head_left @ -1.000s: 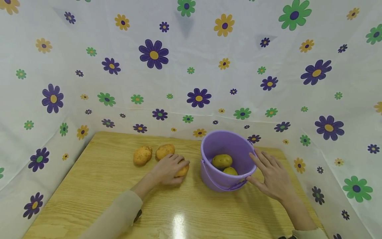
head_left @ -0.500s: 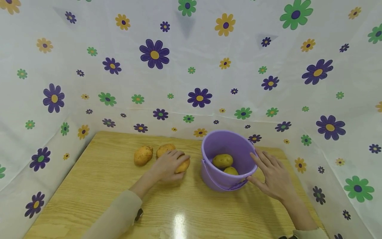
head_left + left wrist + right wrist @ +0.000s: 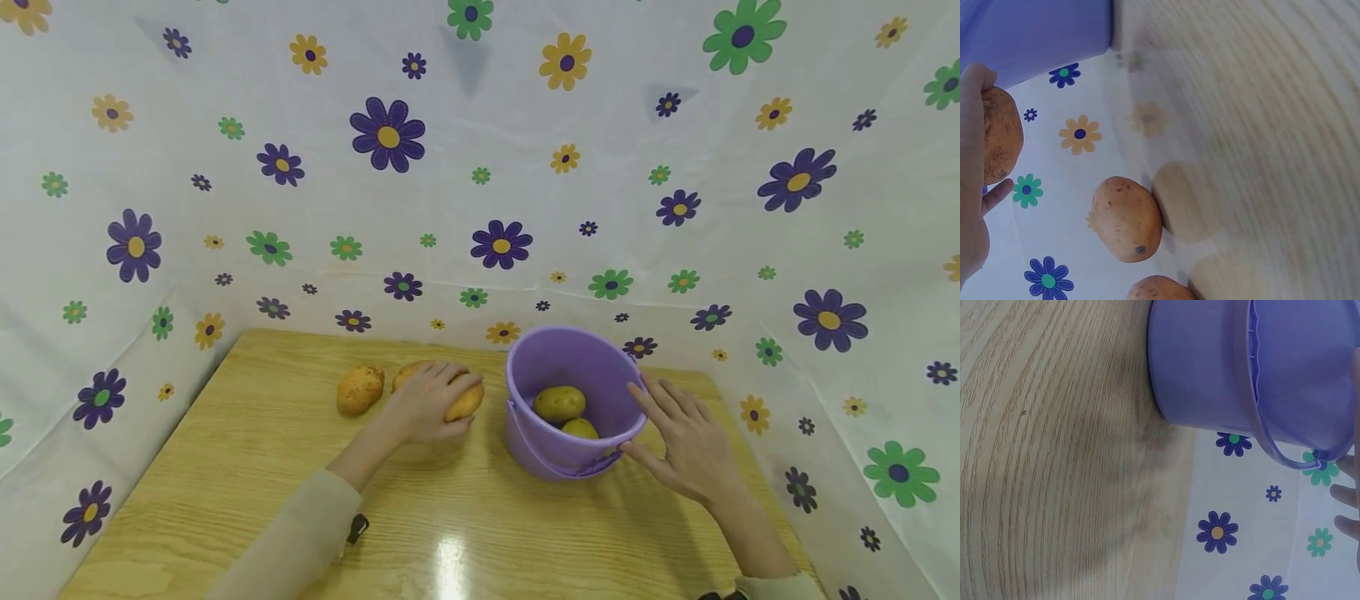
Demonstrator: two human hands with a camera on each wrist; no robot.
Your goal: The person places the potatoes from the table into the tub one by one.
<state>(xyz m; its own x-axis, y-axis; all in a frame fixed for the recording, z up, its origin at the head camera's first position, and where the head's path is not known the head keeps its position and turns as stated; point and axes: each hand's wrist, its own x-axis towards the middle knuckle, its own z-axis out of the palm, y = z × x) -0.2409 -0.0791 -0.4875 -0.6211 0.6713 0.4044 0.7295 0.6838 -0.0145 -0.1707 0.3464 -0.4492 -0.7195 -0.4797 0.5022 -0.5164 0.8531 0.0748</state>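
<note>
My left hand (image 3: 430, 404) grips a potato (image 3: 467, 400), which the left wrist view shows lifted above the table. Behind that hand, partly covered by it, lies another potato (image 3: 405, 373), and one more potato (image 3: 360, 390) sits to its left. A purple bucket (image 3: 525, 440) stands right of the held potato, its handle hanging down the front. Inside it are two potatoes, one toward the back (image 3: 560, 403) and one lower down (image 3: 581, 428). My right hand (image 3: 686, 446) rests against the bucket's right rim with its fingers spread and straight.
The wooden table (image 3: 262, 467) meets a white cloth (image 3: 337, 200) printed with flowers at the back and both sides. The bucket stands near the table's back edge, close to the cloth.
My left hand has risen from the table with the potato and moved slightly right, toward the bucket. The right hand and the bucket have stayed in place.
</note>
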